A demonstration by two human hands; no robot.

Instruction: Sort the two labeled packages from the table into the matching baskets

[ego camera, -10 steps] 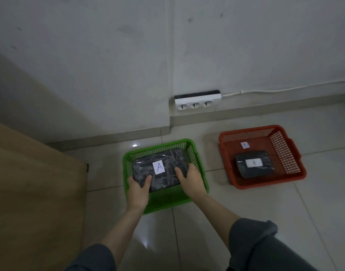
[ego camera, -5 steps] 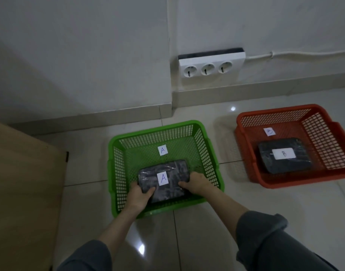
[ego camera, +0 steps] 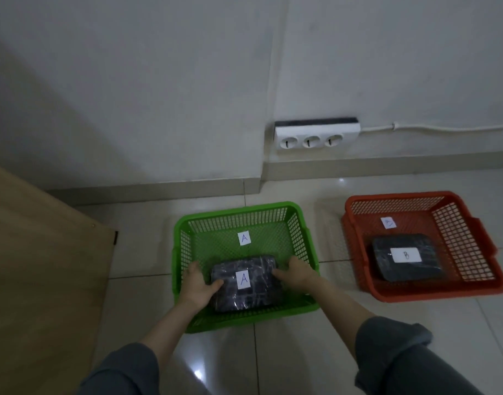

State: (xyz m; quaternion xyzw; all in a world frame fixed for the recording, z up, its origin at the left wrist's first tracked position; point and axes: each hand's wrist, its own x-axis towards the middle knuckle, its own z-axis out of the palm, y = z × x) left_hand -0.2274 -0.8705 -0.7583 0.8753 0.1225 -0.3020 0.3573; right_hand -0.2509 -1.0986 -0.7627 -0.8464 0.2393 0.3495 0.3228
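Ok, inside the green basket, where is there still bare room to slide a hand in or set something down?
Bare mesh lies at the far half of the green basket, around its A tag, beyond package A. The near half is crowded: the left hand and right hand grip the package's sides, filling the gaps to the side walls.

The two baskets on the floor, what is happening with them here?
A person is sorting packages by letter. Both hands, left hand and right hand, hold the package marked A low inside the green basket, which carries an A tag. The package marked B already lies in the red basket.
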